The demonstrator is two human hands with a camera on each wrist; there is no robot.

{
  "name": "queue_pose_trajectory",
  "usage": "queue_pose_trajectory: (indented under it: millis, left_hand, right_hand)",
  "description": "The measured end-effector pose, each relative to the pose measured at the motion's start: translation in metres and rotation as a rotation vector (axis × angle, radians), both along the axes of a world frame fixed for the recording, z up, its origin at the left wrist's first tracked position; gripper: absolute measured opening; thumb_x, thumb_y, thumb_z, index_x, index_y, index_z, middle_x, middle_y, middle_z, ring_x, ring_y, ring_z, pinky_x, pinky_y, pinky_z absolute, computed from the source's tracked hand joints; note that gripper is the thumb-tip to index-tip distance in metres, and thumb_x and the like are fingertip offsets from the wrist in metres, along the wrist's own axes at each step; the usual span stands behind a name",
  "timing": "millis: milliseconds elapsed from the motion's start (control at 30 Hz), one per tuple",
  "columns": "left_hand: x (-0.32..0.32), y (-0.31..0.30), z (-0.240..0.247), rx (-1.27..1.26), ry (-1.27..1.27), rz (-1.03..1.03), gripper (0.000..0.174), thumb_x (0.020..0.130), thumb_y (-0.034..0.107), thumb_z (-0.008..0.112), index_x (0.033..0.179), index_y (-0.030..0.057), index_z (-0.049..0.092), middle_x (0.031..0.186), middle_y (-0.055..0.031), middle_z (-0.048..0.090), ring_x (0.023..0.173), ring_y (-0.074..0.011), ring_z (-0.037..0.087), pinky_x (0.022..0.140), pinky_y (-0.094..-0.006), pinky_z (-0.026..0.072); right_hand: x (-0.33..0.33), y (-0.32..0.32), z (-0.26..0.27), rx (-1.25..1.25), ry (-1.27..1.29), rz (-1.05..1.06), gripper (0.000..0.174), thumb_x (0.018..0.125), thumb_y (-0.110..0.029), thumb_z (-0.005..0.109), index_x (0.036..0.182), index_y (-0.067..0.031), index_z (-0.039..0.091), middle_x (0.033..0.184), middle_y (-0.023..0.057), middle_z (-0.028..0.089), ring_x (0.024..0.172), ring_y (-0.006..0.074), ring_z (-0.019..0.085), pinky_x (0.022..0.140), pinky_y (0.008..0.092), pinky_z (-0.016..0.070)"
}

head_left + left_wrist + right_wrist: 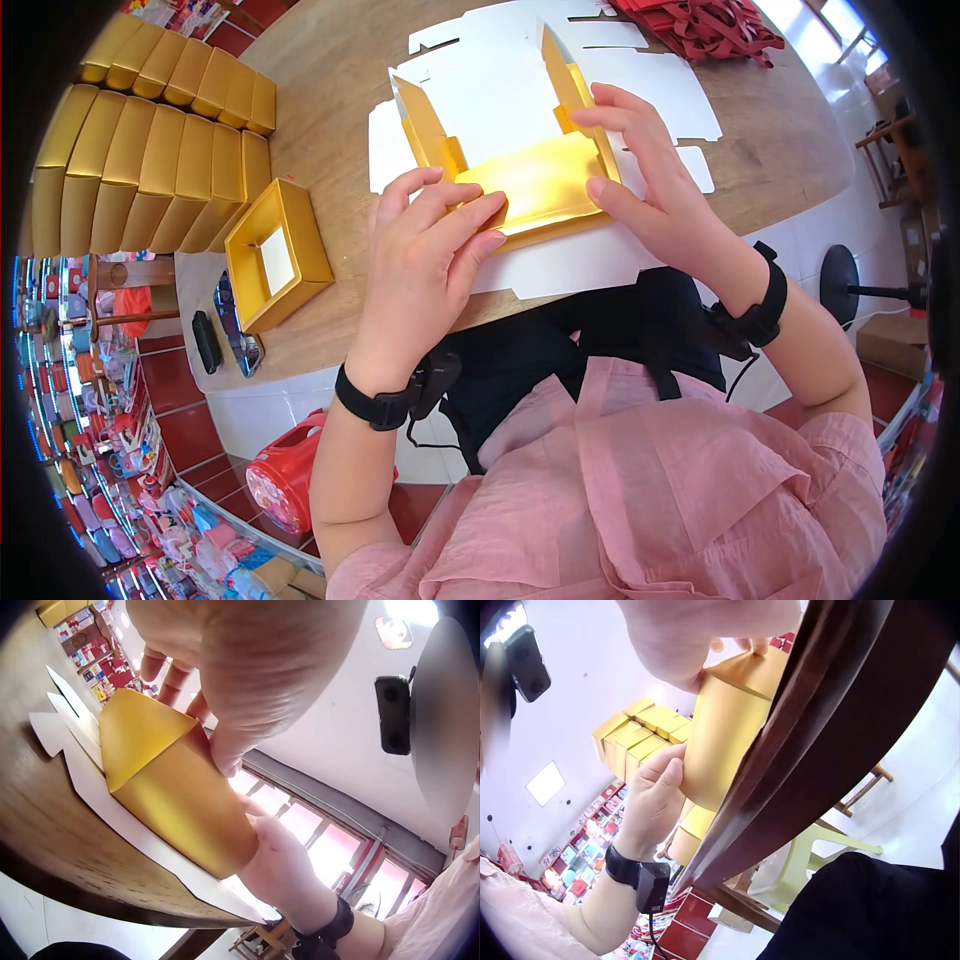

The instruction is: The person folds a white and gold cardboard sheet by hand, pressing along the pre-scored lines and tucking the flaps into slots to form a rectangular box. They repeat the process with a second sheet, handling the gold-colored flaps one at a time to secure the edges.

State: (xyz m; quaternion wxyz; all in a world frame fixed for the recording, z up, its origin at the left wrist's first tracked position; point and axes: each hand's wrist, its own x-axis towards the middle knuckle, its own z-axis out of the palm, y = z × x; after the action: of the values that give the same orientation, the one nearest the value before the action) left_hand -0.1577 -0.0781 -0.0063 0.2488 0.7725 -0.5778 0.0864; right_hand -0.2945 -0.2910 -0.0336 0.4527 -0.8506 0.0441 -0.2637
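Observation:
In the head view a partly folded gold box [545,182] lies on white card on the table, its two long side walls standing up and leaning. My left hand [415,245] grips the front left corner, fingers over the panel and thumb at the front edge. At the right corner my right hand [665,190] has its thumb on the front panel and its fingers at the right wall. From the left wrist view the box's gold front [176,814] shows a folded corner between both hands. The right wrist view has the left hand's thumb [673,771] on the front panel.
Stacked gold boxes [150,160] stand at the left, with one open-topped gold box [312,240] beside them. Dark glasses [236,330] and a small black case [206,342] lie near the table's left edge. Red bags [705,30] are heaped at the back right.

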Motion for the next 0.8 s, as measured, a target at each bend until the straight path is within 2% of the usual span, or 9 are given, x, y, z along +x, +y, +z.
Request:
queue_pose_trajectory:
  millis: [67, 133, 267, 333, 433, 467, 533, 633, 800]
  left_hand:
    - [0.001, 0.0, 0.001, 0.002, 0.012, -0.005, 0.023, 0.085, 0.02, 0.071, 0.106, 0.011, 0.072, 0.104, -0.0036, 0.068, 0.114, -0.0305, 0.053, 0.096, -0.0435, 0.0395]
    - [0.001, 0.0, 0.003, 0.026, 0.012, -0.008, 0.022, 0.085, 0.02, 0.071, 0.105, 0.0094, 0.071, 0.102, -0.0032, 0.069, 0.113, -0.0305, 0.054, 0.097, -0.0432, 0.0389]
    - [0.001, -0.001, 0.004, 0.052, 0.002, -0.016, 0.02, 0.085, 0.019, 0.071, 0.103, 0.0085, 0.07, 0.1, -0.0037, 0.069, 0.112, -0.0306, 0.055, 0.096, -0.0434, 0.039]
    - [0.001, -0.002, 0.005, 0.064, -0.012, -0.019, 0.019, 0.085, 0.018, 0.07, 0.103, 0.0089, 0.069, 0.099, -0.0036, 0.069, 0.111, -0.031, 0.055, 0.096, -0.0433, 0.0389]
    - [-0.001, -0.003, 0.007, 0.075, -0.031, -0.021, 0.018, 0.085, 0.018, 0.07, 0.101, 0.0094, 0.069, 0.098, -0.0037, 0.068, 0.11, -0.0294, 0.056, 0.097, -0.0433, 0.0388]
    - [-0.001, -0.002, 0.006, 0.075, -0.029, -0.021, 0.018, 0.085, 0.018, 0.07, 0.101, 0.0094, 0.069, 0.098, -0.0037, 0.068, 0.11, -0.0294, 0.056, 0.097, -0.0433, 0.0388]
    - [-0.003, -0.002, 0.002, 0.08, -0.033, -0.015, 0.016, 0.085, 0.018, 0.07, 0.097, 0.0093, 0.067, 0.096, -0.004, 0.067, 0.108, -0.0274, 0.058, 0.097, -0.0439, 0.0385]
    - [-0.005, -0.003, 0.001, 0.071, -0.088, -0.028, 0.016, 0.083, 0.019, 0.073, 0.093, 0.0091, 0.066, 0.093, -0.0044, 0.066, 0.105, -0.0259, 0.059, 0.098, -0.045, 0.0383]
    - [-0.005, -0.006, 0.004, 0.071, -0.063, -0.044, 0.02, 0.079, 0.021, 0.076, 0.09, 0.009, 0.065, 0.088, -0.0041, 0.066, 0.101, -0.0242, 0.059, 0.099, -0.0463, 0.0376]
  right_hand:
    - [-0.001, -0.004, -0.001, -0.064, 0.0, -0.008, 0.033, 0.089, -0.017, 0.064, 0.119, -0.0053, 0.058, 0.137, 0.0179, 0.051, 0.14, 0.0357, 0.036, 0.114, 0.0464, 0.0294]
    - [-0.002, -0.015, -0.002, -0.376, 0.026, 0.038, 0.031, 0.088, -0.024, 0.069, 0.113, -0.0085, 0.061, 0.134, 0.0139, 0.053, 0.14, 0.0331, 0.037, 0.116, 0.0523, 0.0256]
    - [-0.006, -0.018, 0.019, -0.683, 0.104, 0.04, 0.031, 0.084, -0.031, 0.073, 0.106, -0.0113, 0.063, 0.132, 0.0101, 0.053, 0.14, 0.0285, 0.038, 0.116, 0.0579, 0.0226]
    - [-0.004, -0.017, 0.024, -0.774, 0.091, 0.091, 0.033, 0.081, -0.034, 0.075, 0.103, -0.0125, 0.062, 0.123, 0.0044, 0.058, 0.132, 0.0231, 0.046, 0.115, 0.0616, 0.0225]
    - [-0.002, -0.011, 0.028, -0.687, 0.174, 0.179, 0.035, 0.078, -0.023, 0.079, 0.107, -0.0129, 0.063, 0.11, 0.0055, 0.063, 0.12, 0.0259, 0.055, 0.118, 0.0588, 0.0175]
    - [-0.001, -0.01, 0.028, -0.687, 0.175, 0.181, 0.035, 0.078, -0.023, 0.079, 0.107, -0.0129, 0.063, 0.11, 0.0055, 0.063, 0.12, 0.0259, 0.055, 0.118, 0.0588, 0.0175]
    - [0.001, -0.008, 0.026, -0.637, 0.152, 0.192, 0.029, 0.078, -0.022, 0.078, 0.102, -0.0128, 0.065, 0.096, 0.004, 0.064, 0.107, 0.0248, 0.059, 0.117, 0.0577, 0.0192]
    - [0.001, -0.007, 0.023, -0.654, 0.128, 0.169, 0.021, 0.082, -0.027, 0.073, 0.096, -0.0133, 0.066, 0.091, -0.0001, 0.064, 0.104, 0.0205, 0.059, 0.115, 0.0603, 0.0241]
    - [0.003, -0.007, 0.022, -0.642, 0.118, 0.179, 0.02, 0.08, -0.024, 0.076, 0.094, -0.0128, 0.067, 0.089, 0.0012, 0.064, 0.102, 0.0217, 0.06, 0.116, 0.0592, 0.0225]
